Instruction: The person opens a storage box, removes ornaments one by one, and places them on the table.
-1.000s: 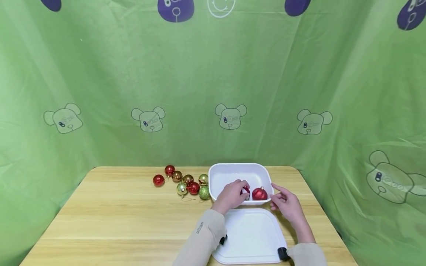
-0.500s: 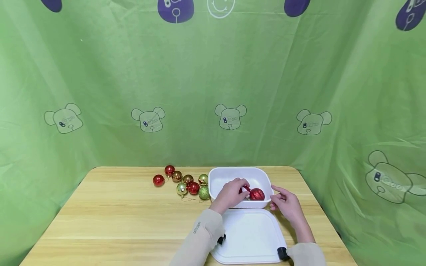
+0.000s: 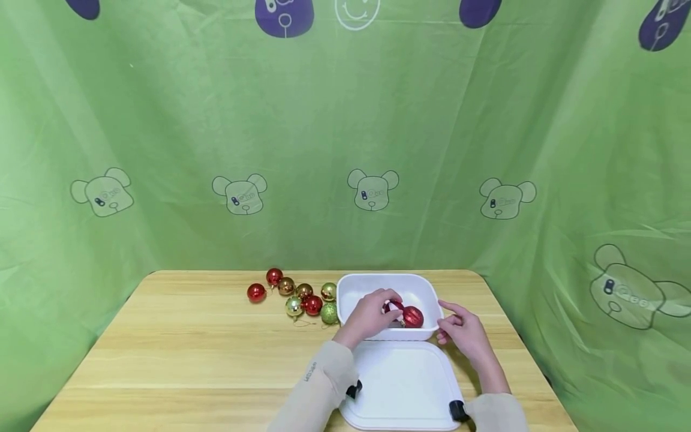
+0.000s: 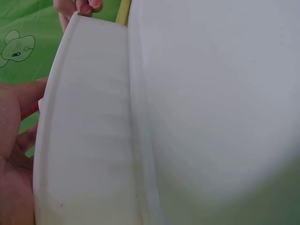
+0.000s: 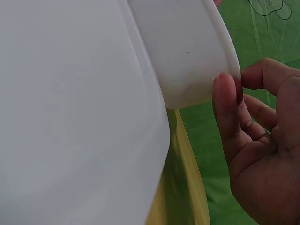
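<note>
My left hand (image 3: 371, 313) reaches into the white plastic box (image 3: 349, 285) and holds a red-and-white Christmas ball (image 3: 396, 308) in its fingers, partly covered by them. A red ridged Christmas ball (image 3: 413, 317) lies in the box just right of it. At the box's front right corner, my right hand (image 3: 465, 330) pinches the rim between thumb and index finger. The right wrist view shows this hand (image 5: 262, 126) with its thumb against the box wall (image 5: 190, 65). In the left wrist view, the box wall (image 4: 84, 117) hides most of what the left hand (image 4: 16, 150) holds.
A white lid (image 3: 402, 384) lies flat in front of the box. To the box's left sit several red, gold, brown and green Christmas balls, among them a glittery green one (image 3: 329, 313). A green curtain (image 3: 302, 132) hangs behind the wooden table (image 3: 178, 354).
The box's back rim has come down a little. The red ridged ball has shifted left inside it, and my left hand has moved slightly left. My right hand stays at the rim.
</note>
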Demonstrator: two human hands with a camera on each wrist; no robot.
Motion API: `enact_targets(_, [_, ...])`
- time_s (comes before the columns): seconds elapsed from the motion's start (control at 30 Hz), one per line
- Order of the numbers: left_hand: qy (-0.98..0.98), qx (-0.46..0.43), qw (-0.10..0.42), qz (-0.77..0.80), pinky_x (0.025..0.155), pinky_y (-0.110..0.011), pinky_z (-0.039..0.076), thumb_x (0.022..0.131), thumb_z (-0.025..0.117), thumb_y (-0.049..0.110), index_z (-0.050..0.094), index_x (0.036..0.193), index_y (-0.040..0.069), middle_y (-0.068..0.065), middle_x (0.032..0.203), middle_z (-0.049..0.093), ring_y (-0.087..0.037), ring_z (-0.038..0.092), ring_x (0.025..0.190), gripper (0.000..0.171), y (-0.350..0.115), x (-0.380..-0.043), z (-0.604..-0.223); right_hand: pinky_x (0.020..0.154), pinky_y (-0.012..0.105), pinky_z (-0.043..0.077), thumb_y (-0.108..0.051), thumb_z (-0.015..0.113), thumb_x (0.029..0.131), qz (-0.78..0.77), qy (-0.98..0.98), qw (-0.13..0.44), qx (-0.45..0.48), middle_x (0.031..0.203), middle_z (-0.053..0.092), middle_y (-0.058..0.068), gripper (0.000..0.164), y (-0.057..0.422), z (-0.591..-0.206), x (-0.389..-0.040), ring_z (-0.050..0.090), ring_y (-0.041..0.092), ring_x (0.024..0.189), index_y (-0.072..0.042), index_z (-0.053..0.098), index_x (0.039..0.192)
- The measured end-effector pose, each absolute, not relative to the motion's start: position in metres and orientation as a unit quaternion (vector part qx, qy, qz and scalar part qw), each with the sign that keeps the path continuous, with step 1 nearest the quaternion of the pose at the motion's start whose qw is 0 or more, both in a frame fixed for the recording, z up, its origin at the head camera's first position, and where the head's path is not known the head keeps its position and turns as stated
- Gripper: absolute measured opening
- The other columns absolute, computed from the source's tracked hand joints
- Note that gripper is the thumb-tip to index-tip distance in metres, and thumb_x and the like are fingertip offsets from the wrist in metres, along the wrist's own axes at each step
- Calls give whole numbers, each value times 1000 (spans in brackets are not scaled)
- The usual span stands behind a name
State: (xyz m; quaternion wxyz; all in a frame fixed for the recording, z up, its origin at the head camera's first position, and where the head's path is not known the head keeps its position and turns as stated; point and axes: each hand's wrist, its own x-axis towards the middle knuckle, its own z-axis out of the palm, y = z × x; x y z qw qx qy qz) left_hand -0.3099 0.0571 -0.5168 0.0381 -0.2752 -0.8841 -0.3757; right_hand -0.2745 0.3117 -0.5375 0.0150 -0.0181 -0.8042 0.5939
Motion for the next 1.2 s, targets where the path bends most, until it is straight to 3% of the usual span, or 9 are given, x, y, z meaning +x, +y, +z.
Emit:
enact_targets(0.37, [-852, -270, 58, -445, 88, -22, 57, 100, 69, 23, 68, 123, 14, -1, 115, 70, -13, 67, 99, 25, 23, -305, -504, 67, 35, 66, 3, 62, 97, 591, -806, -2, -28, 88, 70, 20, 59, 314, -540, -279, 70, 18, 69, 4, 42, 153])
enact_targets(0.73, [-821, -195, 74, -531, 91, -28, 62, 100, 69, 23, 66, 130, 11, -6, 126, 69, -22, 70, 107, 33, -46, -306, -502, 67, 33, 65, 1, 64, 97, 574, -818, 7, -19, 86, 69, 18, 57, 313, -537, -275, 70, 18, 69, 2, 46, 152])
enact_targets(1.2, [-822, -101, 113, -549, 101, -45, 58, 98, 71, 21, 65, 132, 12, -7, 130, 67, -29, 65, 117, 35, -123, -301, -518, 67, 34, 66, 3, 62, 98, 585, -810, -2, -28, 88, 69, 17, 58, 313, -534, -274, 69, 18, 69, 3, 43, 153])
